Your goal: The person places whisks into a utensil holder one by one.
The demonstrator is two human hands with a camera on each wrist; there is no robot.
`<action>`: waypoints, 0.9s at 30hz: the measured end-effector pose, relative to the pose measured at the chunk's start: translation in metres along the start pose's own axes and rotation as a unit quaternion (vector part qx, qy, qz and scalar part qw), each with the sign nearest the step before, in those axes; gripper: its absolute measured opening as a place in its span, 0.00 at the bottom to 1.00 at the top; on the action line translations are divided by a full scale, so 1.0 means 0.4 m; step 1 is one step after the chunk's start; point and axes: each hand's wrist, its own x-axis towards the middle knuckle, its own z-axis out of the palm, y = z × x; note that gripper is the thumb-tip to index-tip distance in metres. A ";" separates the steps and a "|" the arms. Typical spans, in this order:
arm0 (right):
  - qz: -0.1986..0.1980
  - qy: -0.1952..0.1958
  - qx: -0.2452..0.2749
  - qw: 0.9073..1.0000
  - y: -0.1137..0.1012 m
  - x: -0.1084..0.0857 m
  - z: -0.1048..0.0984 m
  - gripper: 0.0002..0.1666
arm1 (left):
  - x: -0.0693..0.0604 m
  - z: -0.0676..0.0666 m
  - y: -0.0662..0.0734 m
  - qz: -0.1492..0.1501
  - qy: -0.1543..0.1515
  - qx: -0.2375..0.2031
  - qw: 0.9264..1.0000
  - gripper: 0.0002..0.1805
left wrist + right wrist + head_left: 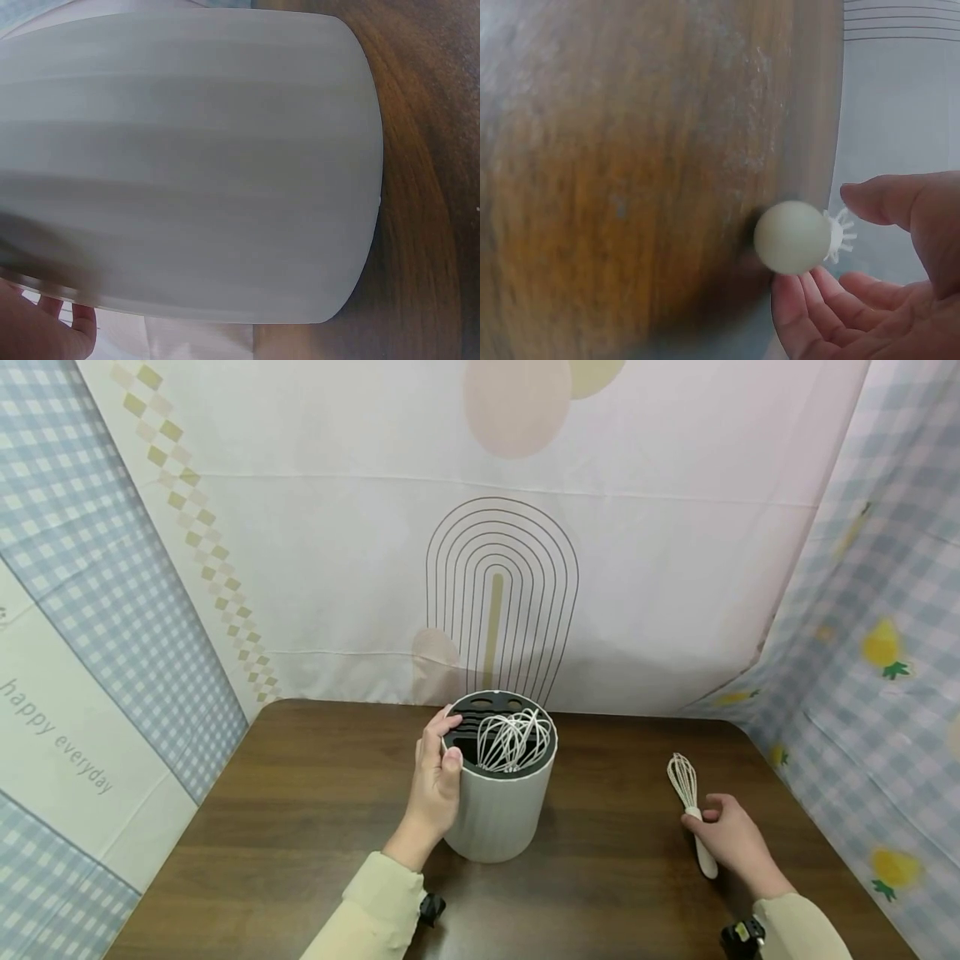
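A ribbed light-grey utensil holder stands upright on the table, its dark slotted top holding white wire whisk heads. My left hand grips its rim from the left, thumb at the near side; the left wrist view shows the holder wall and the fingers at its rim. On the right, a small white whisk points its wires away from me. My right hand is around its handle, and in the right wrist view the thumb stands apart from the handle's rounded end.
The brown wooden table has rounded far corners. A white patterned cloth hangs behind it, with blue checked cloth at the right and more at the left.
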 end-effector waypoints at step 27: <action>-0.071 0.031 -0.005 0.997 -0.056 -0.029 0.034 0.26 | -0.001 0.000 0.000 -0.001 0.001 0.011 1.000 0.28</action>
